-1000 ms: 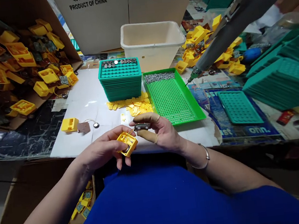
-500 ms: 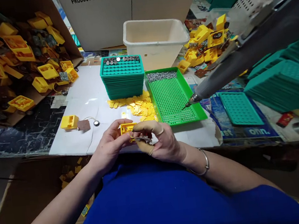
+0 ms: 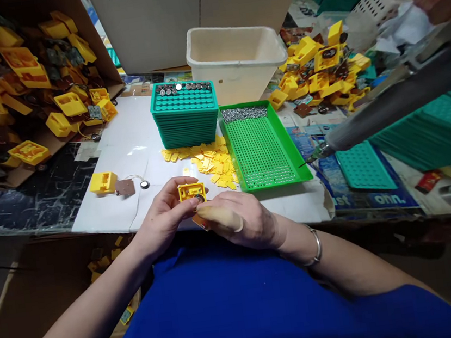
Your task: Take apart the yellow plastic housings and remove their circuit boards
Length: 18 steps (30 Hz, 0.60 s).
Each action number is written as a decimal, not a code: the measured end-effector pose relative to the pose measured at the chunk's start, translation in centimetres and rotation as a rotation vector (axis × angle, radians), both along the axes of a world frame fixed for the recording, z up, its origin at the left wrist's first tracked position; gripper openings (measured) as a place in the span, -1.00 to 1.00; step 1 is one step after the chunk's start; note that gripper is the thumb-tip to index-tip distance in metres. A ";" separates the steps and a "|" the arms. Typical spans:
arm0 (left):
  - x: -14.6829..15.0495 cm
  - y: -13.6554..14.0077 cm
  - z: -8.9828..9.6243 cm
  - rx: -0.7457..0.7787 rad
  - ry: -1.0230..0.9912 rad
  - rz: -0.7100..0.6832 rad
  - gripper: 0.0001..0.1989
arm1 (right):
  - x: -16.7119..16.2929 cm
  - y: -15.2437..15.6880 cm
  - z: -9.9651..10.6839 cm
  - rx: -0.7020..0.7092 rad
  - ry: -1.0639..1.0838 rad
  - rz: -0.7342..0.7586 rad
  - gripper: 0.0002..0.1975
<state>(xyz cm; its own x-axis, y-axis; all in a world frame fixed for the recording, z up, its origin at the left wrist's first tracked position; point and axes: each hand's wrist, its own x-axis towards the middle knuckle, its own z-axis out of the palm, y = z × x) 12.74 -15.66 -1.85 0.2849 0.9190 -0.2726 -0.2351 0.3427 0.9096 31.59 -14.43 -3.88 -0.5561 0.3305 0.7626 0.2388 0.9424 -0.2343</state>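
Observation:
My left hand (image 3: 164,214) is closed around a small open yellow plastic housing (image 3: 190,190), its hollow side facing up. In the housing's lower right corner sits a round dark disc (image 3: 199,198), by my left thumb. My right hand (image 3: 248,218), with tan finger covers, is closed just below the housing. At its fingertips shows the edge of a brown circuit board (image 3: 200,222), mostly hidden by the fingers. To the left on the white sheet lies another yellow housing (image 3: 102,183), beside a brown board (image 3: 125,187) wired to a round silver disc (image 3: 144,184).
Ahead are stacked teal trays (image 3: 186,116) with round cells on top, loose flat yellow pieces (image 3: 217,164), and a green tray (image 3: 259,148) of small screws. A hanging screwdriver (image 3: 353,134) reaches in from the right. Cardboard box (image 3: 107,57) of yellow parts stands left, white bin (image 3: 234,77) behind.
My right hand has turned over and dropped lower, taking the board below the housing. The round disc now shows inside the housing. The hanging screwdriver has swung right.

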 end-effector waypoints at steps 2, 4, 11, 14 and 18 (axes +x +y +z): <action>-0.1 -0.1 -0.2 0.036 0.012 0.013 -0.70 | 0.2 -0.1 -0.2 -0.093 0.051 0.041 -0.70; 0.0 -0.1 -0.4 0.040 0.020 0.016 -0.72 | 0.3 -0.2 -0.3 -0.171 0.078 0.042 -0.73; 0.4 0.0 -0.1 -0.078 -0.075 0.012 -0.73 | 0.1 0.5 0.7 -0.316 0.023 -0.174 -0.84; 0.2 0.3 0.0 -0.129 -0.153 -0.002 -0.73 | 0.0 0.9 1.1 -0.411 0.007 -0.189 -0.82; 0.1 0.6 -0.2 -0.153 -0.178 -0.029 -0.72 | -0.1 1.2 1.6 -0.504 -0.033 -0.184 -0.85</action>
